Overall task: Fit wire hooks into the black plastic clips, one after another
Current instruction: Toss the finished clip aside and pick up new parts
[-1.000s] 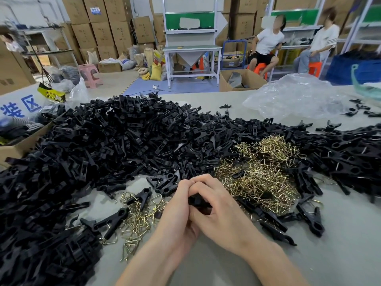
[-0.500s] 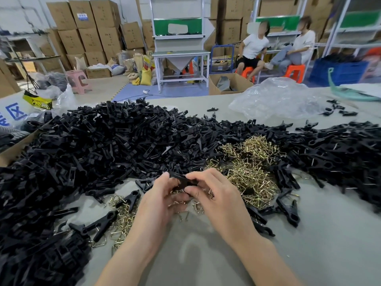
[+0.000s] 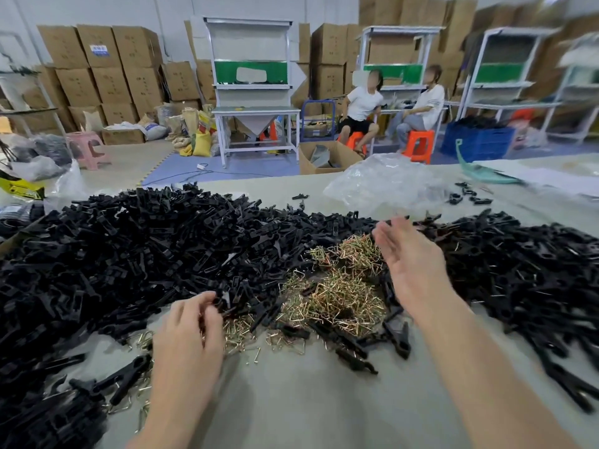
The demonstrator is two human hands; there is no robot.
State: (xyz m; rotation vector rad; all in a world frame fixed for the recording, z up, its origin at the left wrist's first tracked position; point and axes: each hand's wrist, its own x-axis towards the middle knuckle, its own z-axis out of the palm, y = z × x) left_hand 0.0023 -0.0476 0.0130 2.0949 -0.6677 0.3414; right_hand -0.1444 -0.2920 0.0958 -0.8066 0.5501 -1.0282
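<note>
picking at the near edge of the black clips (image 3: pixel 129 254) heaped on the worktop's (image 3: pixel 324 409) left side, the left hand (image 3: pixel 188 338) curls its fingers, perhaps pinching a clip; blur hides it. the wire hooks (image 3: pixel 337 290) lie tangled mid-worktop. the right hand (image 3: pixel 411 264) hovers spread and empty above them. tangled hooks could lift as a clump and scatter.
</note>
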